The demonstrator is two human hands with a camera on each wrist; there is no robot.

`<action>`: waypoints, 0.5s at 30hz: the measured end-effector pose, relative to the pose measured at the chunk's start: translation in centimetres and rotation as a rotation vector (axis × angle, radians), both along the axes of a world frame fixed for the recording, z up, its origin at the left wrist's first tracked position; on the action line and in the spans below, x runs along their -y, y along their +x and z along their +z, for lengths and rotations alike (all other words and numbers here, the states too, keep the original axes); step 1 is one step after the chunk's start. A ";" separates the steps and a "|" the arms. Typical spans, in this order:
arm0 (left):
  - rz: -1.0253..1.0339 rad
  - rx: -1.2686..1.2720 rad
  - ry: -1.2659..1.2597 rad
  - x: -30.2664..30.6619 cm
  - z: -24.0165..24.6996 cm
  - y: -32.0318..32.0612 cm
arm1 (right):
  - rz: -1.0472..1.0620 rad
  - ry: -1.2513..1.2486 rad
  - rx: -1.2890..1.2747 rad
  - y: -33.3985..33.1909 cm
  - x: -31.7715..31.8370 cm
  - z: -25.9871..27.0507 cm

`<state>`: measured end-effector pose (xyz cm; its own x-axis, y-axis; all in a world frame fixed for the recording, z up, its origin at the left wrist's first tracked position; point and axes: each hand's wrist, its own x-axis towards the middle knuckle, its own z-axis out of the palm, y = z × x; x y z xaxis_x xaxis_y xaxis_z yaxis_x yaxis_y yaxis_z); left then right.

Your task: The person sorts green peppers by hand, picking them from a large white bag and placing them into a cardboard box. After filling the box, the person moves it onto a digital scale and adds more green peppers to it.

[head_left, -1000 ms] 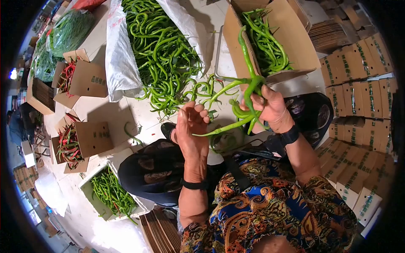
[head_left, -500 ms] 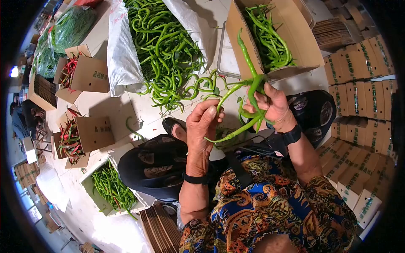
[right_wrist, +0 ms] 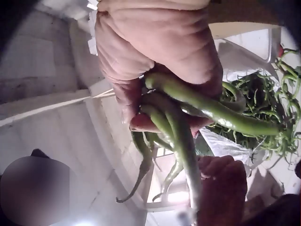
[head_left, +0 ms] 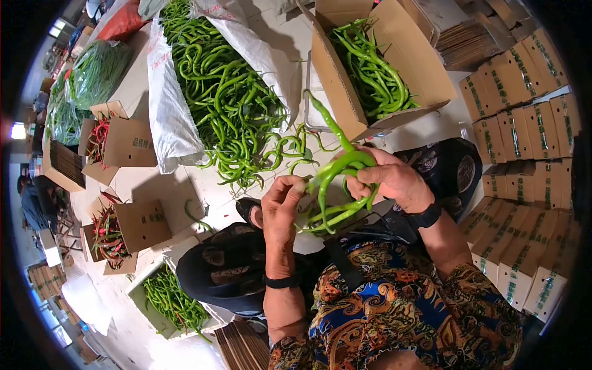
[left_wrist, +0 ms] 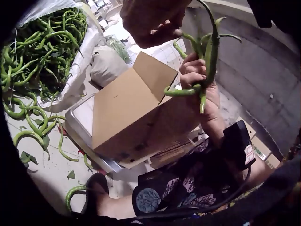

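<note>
Several long green chili peppers [head_left: 350,161] fan out from the right hand [head_left: 398,182], whose thumb and fingers grip them at one end. In the right wrist view the same peppers [right_wrist: 181,136] come out below the curled fingers. The left hand [head_left: 282,206] is just to the left of the bunch, thumb and forefinger pinched at the blurred tip of one pepper. In the left wrist view, the left hand's fingertips meet a pepper end [left_wrist: 184,36] above the right fist. Part of the bunch is hidden inside the right hand.
A white sack [head_left: 176,126] spills green peppers [head_left: 225,92] onto the floor ahead. Right of it stands an open cardboard box [head_left: 336,80] with green peppers. Small boxes of red peppers [head_left: 98,145] and a white box [head_left: 216,319] of green ones lie left; stacked cartons [head_left: 524,129] line the right.
The left hand has gone from loosely raised to pinching a pepper tip. The right hand has turned the bunch, so its peppers now bend down and left.
</note>
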<state>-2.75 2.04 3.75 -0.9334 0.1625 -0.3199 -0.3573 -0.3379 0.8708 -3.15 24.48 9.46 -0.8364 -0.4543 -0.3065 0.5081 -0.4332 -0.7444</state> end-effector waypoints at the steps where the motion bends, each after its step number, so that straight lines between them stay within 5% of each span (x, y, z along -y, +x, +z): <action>1: 0.003 -0.040 -0.101 0.1 -0.1 -0.2 | 0.045 0.021 -0.030 0.1 -0.2 0.3; 3: 0.026 -0.077 -0.227 0.4 -0.1 -0.5 | 0.055 -0.017 0.001 0.1 -0.3 0.9; 7: 0.156 0.074 0.109 0.4 -0.2 -0.7 | -0.012 -0.309 0.086 0.1 -0.7 -1.3; 15: 0.153 0.163 0.226 -0.4 -2.2 -0.5 | -0.231 -0.466 0.102 -1.1 -0.7 -1.3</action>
<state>-3.22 2.43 1.52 -0.8919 0.1078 -0.4392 -0.4160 -0.5768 0.7030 -4.25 25.18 8.12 -0.9074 -0.3690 -0.2011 0.4198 -0.8156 -0.3981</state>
